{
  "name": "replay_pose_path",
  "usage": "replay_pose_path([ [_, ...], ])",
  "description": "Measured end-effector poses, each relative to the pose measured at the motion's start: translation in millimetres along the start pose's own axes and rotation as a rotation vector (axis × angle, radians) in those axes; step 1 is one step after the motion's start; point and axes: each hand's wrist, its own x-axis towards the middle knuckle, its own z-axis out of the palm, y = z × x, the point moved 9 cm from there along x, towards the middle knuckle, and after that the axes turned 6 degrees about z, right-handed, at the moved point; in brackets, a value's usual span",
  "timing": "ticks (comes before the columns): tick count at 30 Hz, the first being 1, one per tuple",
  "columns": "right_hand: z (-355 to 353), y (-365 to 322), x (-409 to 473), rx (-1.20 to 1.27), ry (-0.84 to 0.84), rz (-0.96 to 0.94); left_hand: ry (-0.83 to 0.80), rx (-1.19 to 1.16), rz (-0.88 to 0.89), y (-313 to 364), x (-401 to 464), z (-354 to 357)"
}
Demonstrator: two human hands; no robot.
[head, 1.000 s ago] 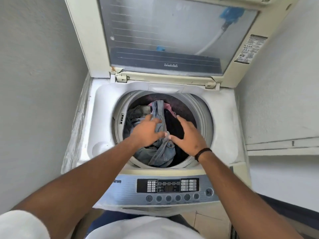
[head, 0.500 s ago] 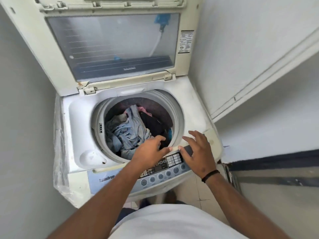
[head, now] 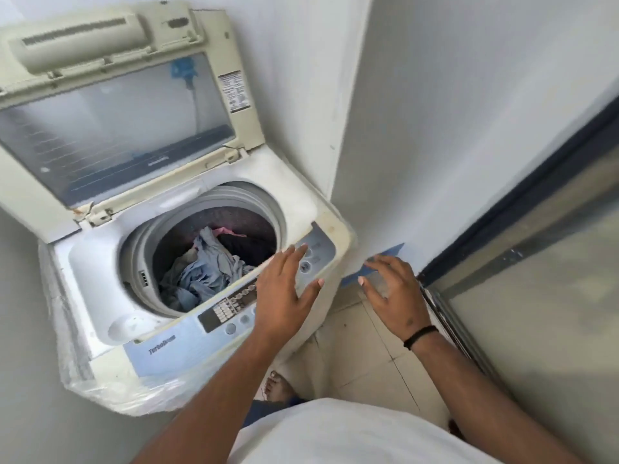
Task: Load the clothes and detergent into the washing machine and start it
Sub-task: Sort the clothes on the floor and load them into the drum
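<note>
- Left hand (head: 284, 293): out of the drum since a second ago, now flat, fingers spread over the control panel (head: 234, 316), holding nothing.
- Right hand (head: 392, 289): moved off the washing machine (head: 100, 262) over the floor, open, empty.
- Clothes (head: 204, 272): piled in the drum; lid (head: 110, 122) up.

Control panel (head: 234, 306) labels blurred, partly hand-covered.

You are looking at a white wall (head: 452, 112) standing to the right of the corner, with a dark blue frame (head: 522, 192) running along a glass door (head: 552, 313) at far right. Pale floor tiles (head: 368, 346) are lying below, and a bare foot (head: 278, 388) is resting on them.
</note>
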Motion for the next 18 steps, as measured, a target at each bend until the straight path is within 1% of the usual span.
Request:
replay_pose_path([
  [2,-26,28,-32,0.048,0.036,0.067,-0.064,0.003,0.033,32,-12,24],
  [4,-60,63,-73,0.09,0.109,0.158,-0.167,-0.046,0.079,74,-29,51],
  [6,-95,102,-119,0.111,0.213,0.274,-0.324,-0.047,0.144,116,-46,85],
  [10,-149,172,-220,0.14,0.372,0.497,-0.63,0.051,0.305,186,-77,158],
  [14,-200,222,-322,0.124,0.544,0.703,-0.798,0.04,0.407,250,-109,218],
  [18,-225,250,-415,0.188,0.711,0.918,-0.964,0.049,0.611,320,-161,268],
])
